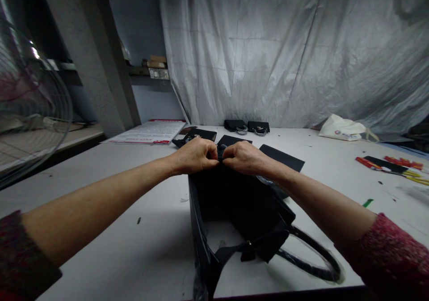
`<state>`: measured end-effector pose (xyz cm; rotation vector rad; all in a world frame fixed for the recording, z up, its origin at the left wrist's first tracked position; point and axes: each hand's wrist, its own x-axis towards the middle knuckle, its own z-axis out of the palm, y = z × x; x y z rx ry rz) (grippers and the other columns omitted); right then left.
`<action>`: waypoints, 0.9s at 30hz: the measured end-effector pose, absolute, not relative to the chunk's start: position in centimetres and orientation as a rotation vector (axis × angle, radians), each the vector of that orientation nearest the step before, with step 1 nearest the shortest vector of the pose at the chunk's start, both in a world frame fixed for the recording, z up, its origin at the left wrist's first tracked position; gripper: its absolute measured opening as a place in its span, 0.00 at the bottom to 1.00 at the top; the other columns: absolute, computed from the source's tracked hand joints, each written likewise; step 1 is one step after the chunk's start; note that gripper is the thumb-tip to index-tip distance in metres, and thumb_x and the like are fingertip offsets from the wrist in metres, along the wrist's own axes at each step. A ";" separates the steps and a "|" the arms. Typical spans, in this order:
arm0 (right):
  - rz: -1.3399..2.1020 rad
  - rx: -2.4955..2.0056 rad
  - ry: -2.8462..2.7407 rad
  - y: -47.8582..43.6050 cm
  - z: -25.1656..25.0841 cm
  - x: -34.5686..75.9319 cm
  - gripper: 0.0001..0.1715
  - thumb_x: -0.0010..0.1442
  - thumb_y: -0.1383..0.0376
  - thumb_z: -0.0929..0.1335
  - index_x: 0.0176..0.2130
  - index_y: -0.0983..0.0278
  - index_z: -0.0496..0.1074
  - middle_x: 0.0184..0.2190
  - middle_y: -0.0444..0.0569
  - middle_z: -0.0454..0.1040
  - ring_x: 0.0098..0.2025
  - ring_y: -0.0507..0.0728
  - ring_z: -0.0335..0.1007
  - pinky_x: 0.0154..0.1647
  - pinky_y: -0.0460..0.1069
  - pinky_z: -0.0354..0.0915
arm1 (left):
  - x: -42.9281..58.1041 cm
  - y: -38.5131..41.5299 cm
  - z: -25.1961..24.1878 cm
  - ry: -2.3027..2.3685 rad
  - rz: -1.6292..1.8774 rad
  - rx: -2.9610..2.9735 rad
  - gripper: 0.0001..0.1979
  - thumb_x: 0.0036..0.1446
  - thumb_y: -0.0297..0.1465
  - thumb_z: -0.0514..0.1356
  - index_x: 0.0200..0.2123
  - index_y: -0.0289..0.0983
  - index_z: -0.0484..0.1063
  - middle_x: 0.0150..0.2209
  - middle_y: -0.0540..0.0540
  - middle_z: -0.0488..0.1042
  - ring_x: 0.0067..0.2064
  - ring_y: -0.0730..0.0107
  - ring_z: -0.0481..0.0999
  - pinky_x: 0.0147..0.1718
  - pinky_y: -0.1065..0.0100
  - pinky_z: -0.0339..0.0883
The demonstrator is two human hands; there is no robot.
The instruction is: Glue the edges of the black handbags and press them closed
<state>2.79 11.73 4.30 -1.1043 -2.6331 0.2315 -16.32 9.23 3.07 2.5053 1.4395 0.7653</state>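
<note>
A black handbag (254,202) lies open on the white table, its dark inside facing me and the table top showing through its bottom end. At the bag's far edge my left hand (197,155) is closed, thumb and fingers pinching the black material. Right beside it my right hand (244,157) pinches the same edge, the two thumbs almost meeting. A plastic-wrapped black handle (318,272) loops out from the bag's right side. Near its lower end a strap with a small metal fitting hangs loose.
Two small black bags (258,127) stand at the back by the silvery sheet (234,59). Flat black panels (283,157) lie beyond my hands. A printed sheet (144,132) is at back left, a white cloth bag (342,128) at right, with scissors (415,175) nearer. A fan (36,95) stands far left.
</note>
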 end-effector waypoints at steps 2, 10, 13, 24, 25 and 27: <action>0.242 -1.117 -2.599 11.9 4.1 2.7 0.13 0.51 0.65 0.64 0.30 0.61 0.78 0.21 0.43 0.70 0.25 0.51 0.62 0.25 0.46 0.51 | -16.8 9.0 3.1 1.387 0.763 2.432 0.08 0.47 0.32 0.64 0.31 0.36 0.72 0.31 0.49 0.75 0.33 0.70 0.74 0.31 0.71 0.63; 0.404 -1.130 -2.511 12.2 3.7 3.6 0.11 0.50 0.66 0.65 0.29 0.65 0.78 0.18 0.41 0.66 0.23 0.50 0.59 0.25 0.46 0.51 | -19.3 8.2 2.8 1.461 0.654 2.075 0.19 0.38 0.32 0.68 0.35 0.39 0.66 0.30 0.52 0.74 0.31 0.69 0.73 0.25 0.72 0.62; 0.429 -1.134 -2.507 12.2 3.7 3.8 0.11 0.51 0.65 0.65 0.29 0.65 0.77 0.18 0.41 0.65 0.22 0.49 0.59 0.24 0.46 0.50 | -19.0 8.4 2.8 1.386 0.693 2.053 0.16 0.40 0.32 0.68 0.34 0.38 0.69 0.31 0.51 0.75 0.33 0.70 0.74 0.30 0.71 0.65; 0.460 -1.117 -2.459 12.1 3.4 4.1 0.11 0.51 0.65 0.65 0.30 0.65 0.78 0.18 0.41 0.67 0.22 0.49 0.59 0.25 0.45 0.52 | -18.7 6.7 3.0 1.581 0.775 2.391 0.09 0.48 0.34 0.68 0.31 0.38 0.74 0.28 0.53 0.75 0.31 0.72 0.73 0.30 0.71 0.62; 0.456 -1.114 -2.458 12.1 3.4 4.1 0.11 0.51 0.65 0.65 0.29 0.65 0.78 0.18 0.41 0.67 0.22 0.49 0.59 0.25 0.45 0.51 | -18.7 6.6 3.2 1.609 0.764 2.448 0.07 0.48 0.34 0.68 0.31 0.38 0.75 0.28 0.52 0.76 0.32 0.71 0.73 0.32 0.71 0.62; 0.455 -1.107 -2.457 12.1 3.3 4.1 0.11 0.51 0.65 0.65 0.29 0.65 0.78 0.18 0.41 0.66 0.22 0.49 0.59 0.25 0.45 0.51 | -18.6 6.3 3.4 1.635 0.751 2.563 0.06 0.50 0.33 0.67 0.30 0.38 0.76 0.30 0.51 0.76 0.34 0.70 0.73 0.35 0.70 0.62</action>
